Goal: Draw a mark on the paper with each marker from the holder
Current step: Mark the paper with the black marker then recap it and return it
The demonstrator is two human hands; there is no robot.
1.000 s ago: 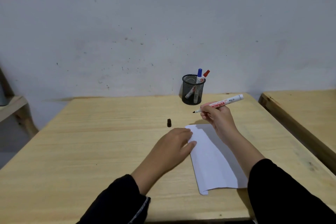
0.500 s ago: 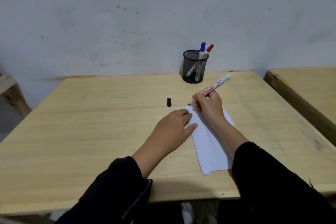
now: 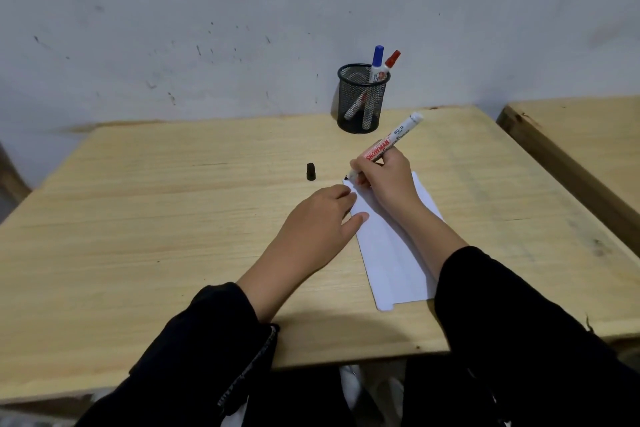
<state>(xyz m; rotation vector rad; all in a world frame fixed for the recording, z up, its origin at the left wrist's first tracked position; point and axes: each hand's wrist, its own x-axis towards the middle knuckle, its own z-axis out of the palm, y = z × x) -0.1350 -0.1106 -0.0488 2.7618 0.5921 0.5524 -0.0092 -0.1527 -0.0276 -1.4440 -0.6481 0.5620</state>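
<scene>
A white sheet of paper lies on the wooden table. My right hand grips an uncapped white marker with red lettering, its black tip touching the paper's far left corner. My left hand rests flat with spread fingers on the paper's left edge. The marker's black cap stands on the table to the left of the tip. At the table's back, a black mesh holder contains a blue-capped marker and a red-capped marker.
A stained white wall rises directly behind the table. A second wooden table stands to the right across a narrow gap. Black sleeves cover both of my forearms.
My right hand has lowered the marker from above the table until its tip meets the paper's far corner. My left hand has stayed on the paper. The camera has tilted downward.
</scene>
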